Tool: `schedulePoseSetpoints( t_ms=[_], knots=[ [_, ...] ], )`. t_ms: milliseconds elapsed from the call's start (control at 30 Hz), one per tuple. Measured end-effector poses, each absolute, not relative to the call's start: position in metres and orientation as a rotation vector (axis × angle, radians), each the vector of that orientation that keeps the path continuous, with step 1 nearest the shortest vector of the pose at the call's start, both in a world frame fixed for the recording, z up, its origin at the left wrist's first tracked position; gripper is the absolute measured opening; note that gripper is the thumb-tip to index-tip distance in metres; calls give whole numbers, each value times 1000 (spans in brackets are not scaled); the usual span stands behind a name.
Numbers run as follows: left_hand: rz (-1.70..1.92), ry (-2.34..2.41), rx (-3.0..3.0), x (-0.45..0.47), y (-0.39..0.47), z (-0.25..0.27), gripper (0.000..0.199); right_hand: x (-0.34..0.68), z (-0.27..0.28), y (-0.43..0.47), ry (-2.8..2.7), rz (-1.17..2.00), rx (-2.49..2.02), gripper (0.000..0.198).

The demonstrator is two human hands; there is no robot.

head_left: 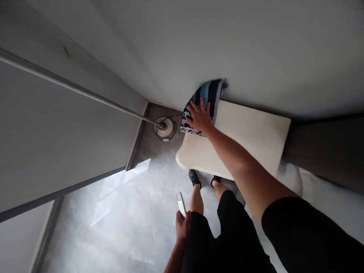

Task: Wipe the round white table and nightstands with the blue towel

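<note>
My right hand (200, 116) lies flat with its fingers spread on a folded towel (209, 94) with blue and dark stripes and a black-and-white patterned end. Beneath the towel is the back left corner of a cream tabletop (247, 131), close to the wall. Part of the towel overhangs the tabletop's left edge. Lower down, beside my leg, my left hand (182, 227) is closed around a slim white remote control (181, 204) that has a small display near its far end.
A floor lamp's round base (165, 127) stands in the corner left of the table, its pole (113, 101) slanting up left and its cord (175, 125) looped around it. A dark panel (327, 151) borders the table's right side. My shoes (194, 178) are close to its front edge.
</note>
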State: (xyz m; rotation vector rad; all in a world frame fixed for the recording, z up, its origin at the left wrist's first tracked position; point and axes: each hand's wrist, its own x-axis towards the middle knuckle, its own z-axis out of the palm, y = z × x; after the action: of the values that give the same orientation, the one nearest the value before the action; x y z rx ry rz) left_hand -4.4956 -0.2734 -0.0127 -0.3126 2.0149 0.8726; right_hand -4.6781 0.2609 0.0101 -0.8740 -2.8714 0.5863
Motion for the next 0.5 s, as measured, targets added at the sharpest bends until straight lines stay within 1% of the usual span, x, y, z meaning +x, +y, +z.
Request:
schedulePoseSetpoints(
  t_ms=[67,133,200,300,400,500],
  knots=[
    [860,1992,-322,-4487,-275,-12,69,-4682,11,278,-2881,584,-917,77],
    [845,1986,-307,-4481,-273,-8,68,-4671,14,260,-2881,566,-945,83],
    [820,2009,-271,-4477,-269,-2,66,-4646,19,214,-2896,590,-915,87],
    [786,2034,-237,-4479,-255,6,68,-4590,25,123,-2959,730,-793,89],
    [798,2028,-229,-4488,-237,13,72,-4538,19,62,-2986,798,-765,84],
    [819,2043,-201,-4498,-222,15,74,-4517,14,68,-2970,830,-739,77]
  ],
)
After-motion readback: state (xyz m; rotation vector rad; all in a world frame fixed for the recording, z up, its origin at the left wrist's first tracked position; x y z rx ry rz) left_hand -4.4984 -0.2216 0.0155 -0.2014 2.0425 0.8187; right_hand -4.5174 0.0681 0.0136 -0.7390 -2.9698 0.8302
